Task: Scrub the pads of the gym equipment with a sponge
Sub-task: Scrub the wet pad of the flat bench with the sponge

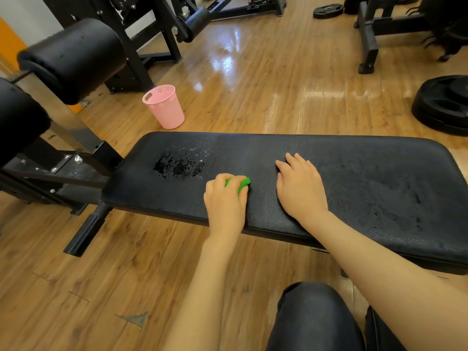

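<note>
we are gripping the green foam sponge [238, 184] in our curled left hand [225, 201] on the long black vinyl bench pad [354, 178]; right hand [300, 186] is lying flat beside it. risk: the water puddle [178, 165] left of the sponge is letting it skid.

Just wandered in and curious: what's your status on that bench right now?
Left hand grips green sponge on long black padded bench. Right hand flat on pad, open. Wet soapy patch just left of sponge. Nothing in the way.
</note>
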`<state>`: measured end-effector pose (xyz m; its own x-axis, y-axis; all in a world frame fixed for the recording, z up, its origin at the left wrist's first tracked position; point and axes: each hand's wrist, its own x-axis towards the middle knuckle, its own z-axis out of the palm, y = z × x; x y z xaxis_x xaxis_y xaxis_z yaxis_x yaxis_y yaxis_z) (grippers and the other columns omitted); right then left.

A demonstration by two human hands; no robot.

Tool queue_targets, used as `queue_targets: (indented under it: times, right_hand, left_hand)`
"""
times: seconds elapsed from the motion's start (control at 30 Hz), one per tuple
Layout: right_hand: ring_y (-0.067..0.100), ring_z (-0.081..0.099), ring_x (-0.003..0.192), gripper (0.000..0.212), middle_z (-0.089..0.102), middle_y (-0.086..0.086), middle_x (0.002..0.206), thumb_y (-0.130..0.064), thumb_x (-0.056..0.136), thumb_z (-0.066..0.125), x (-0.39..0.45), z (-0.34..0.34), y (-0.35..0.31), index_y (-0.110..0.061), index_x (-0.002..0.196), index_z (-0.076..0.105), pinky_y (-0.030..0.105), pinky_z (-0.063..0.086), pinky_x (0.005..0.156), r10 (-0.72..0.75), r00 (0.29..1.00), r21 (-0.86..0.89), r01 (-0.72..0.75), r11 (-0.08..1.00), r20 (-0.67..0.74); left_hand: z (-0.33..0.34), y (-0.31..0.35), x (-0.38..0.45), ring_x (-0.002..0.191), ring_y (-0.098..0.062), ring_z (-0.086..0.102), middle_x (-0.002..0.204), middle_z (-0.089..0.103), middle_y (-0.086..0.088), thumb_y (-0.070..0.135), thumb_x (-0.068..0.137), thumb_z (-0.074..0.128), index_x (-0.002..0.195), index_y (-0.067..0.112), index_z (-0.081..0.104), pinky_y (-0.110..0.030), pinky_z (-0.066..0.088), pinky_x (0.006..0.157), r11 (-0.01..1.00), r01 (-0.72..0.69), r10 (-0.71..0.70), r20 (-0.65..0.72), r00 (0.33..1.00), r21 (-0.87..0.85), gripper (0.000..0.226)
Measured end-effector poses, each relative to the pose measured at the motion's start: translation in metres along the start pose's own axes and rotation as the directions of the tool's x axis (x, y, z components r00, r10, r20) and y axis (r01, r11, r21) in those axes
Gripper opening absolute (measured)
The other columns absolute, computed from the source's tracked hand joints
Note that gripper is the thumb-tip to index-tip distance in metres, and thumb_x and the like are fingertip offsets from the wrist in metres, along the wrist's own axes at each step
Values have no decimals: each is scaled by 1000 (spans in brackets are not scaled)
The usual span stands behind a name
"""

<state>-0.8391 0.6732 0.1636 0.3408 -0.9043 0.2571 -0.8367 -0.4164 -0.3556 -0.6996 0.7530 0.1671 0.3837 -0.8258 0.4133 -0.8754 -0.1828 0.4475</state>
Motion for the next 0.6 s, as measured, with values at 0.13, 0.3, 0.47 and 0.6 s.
queue_targets:
  times: [0.13, 0.3, 0.47, 0.6]
  right_hand:
    - [31, 34, 138, 37, 46, 13, 144, -19, 100, 42, 0, 0, 1, -10, 133, 54, 43, 24, 114, -2, 1000, -6, 2, 1000, 8]
    - [31, 33, 139, 37, 45, 13, 145, -20, 100, 41, 0, 0, 1, -11, 134, 53, 43, 23, 115, -2, 1000, -10, 2, 1000, 18]
    - [32, 33, 139, 38, 44, 14, 146, -19, 100, 41, 0, 1, 1, -10, 135, 53, 44, 23, 115, 2, 1000, -6, -2, 1000, 24]
    - [30, 31, 140, 38, 42, 13, 147, -21, 101, 39, 1, 0, 1, -11, 136, 51, 43, 22, 116, 1, 1000, -7, -1, 1000, 25]
  left_hand:
    - [1, 0, 13, 97, -33, 50, 106, 61, -6, 16, 88, 67, 105, 20, 72, -36, 34, 79, 1000, 16, -16, 29, 999, 26, 18]
    - [-16, -13, -26, 92, -29, 53, 106, 62, -1, 12, 83, 72, 103, 21, 72, -39, 43, 79, 999, -29, 29, -44, 999, 18, 22]
    - [-23, -22, -34, 92, -29, 53, 105, 62, -1, 12, 83, 72, 102, 20, 72, -40, 45, 80, 999, -47, 48, -32, 998, 14, 21]
    - [-14, -22, 6, 96, -33, 50, 106, 62, -5, 14, 88, 68, 105, 19, 72, -41, 41, 82, 1000, 9, -10, 17, 1000, 19, 18]
